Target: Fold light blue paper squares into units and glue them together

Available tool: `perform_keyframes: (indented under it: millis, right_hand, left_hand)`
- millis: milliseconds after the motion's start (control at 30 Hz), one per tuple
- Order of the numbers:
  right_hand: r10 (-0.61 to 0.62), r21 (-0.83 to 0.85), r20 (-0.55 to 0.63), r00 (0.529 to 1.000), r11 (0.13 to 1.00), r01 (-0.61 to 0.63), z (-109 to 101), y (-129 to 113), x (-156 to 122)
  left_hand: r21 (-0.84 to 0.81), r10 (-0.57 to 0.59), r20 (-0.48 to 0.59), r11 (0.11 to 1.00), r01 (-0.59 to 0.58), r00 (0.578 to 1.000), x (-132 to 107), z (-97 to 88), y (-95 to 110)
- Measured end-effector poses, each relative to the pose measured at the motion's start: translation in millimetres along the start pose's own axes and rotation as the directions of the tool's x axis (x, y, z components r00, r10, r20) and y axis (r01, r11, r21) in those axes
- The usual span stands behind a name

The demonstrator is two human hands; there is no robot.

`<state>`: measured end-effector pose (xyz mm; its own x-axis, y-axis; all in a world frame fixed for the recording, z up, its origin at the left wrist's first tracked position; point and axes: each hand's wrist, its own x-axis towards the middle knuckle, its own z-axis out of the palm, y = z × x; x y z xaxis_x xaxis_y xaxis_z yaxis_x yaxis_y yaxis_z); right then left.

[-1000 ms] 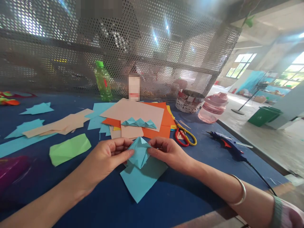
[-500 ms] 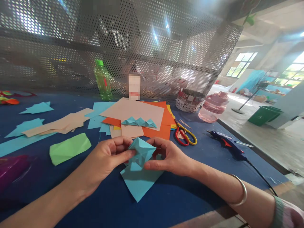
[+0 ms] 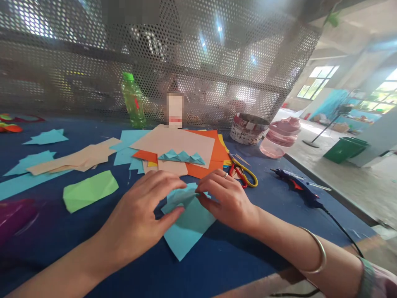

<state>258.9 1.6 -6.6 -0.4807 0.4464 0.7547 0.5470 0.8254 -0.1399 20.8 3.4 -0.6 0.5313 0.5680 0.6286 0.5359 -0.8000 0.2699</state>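
A folded piece of light blue paper (image 3: 182,196) is pinched at its right tip by my right hand (image 3: 231,200), which wears a ring. My left hand (image 3: 142,211) is at the other side of it, thumb and fingers apart around the paper's left part. Whether the left fingertips touch it I cannot tell. Beneath lies a flat light blue paper sheet (image 3: 182,238) with one corner towards me. Just behind my hands, a strip of folded blue paper peaks (image 3: 181,157) rests on a pale peach sheet (image 3: 173,140).
Red and yellow scissors (image 3: 248,176) lie right of orange paper (image 3: 214,165). Further right are a glue gun (image 3: 296,186) with its cord, a pink jug (image 3: 279,138) and a round container (image 3: 249,129). Green paper (image 3: 91,191) lies left; a green bottle (image 3: 134,101) stands by the perforated screen (image 3: 198,62).
The folded paper has tipped from facing me to lying flatter. My left hand has loosened its pinch and its fingers have spread; my right hand has turned over and closed on the tip.
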Motion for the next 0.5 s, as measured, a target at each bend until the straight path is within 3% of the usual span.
perform_keyframes:
  millis: [100, 233, 500]
  right_hand:
    - [-0.056, -0.093, 0.031, 0.998, 0.994, 0.059, 0.2, -2.5, -0.7]
    - [-0.029, -0.120, 0.057, 0.998, 0.992, 0.035, 2.9, -3.3, -2.9]
    - [0.005, -0.027, 0.135, 0.991, 1.000, -0.001, 4.0, -8.3, -4.5]
  left_hand:
    - [0.107, 0.102, 0.070, 0.988, -0.109, 0.992, 0.3, -2.2, 1.8]
    - [0.147, 0.099, 0.152, 0.982, -0.122, 0.983, -1.6, -3.8, 3.2]
    - [0.182, 0.188, 0.084, 0.963, -0.201, 0.979, -0.9, -2.8, 3.9]
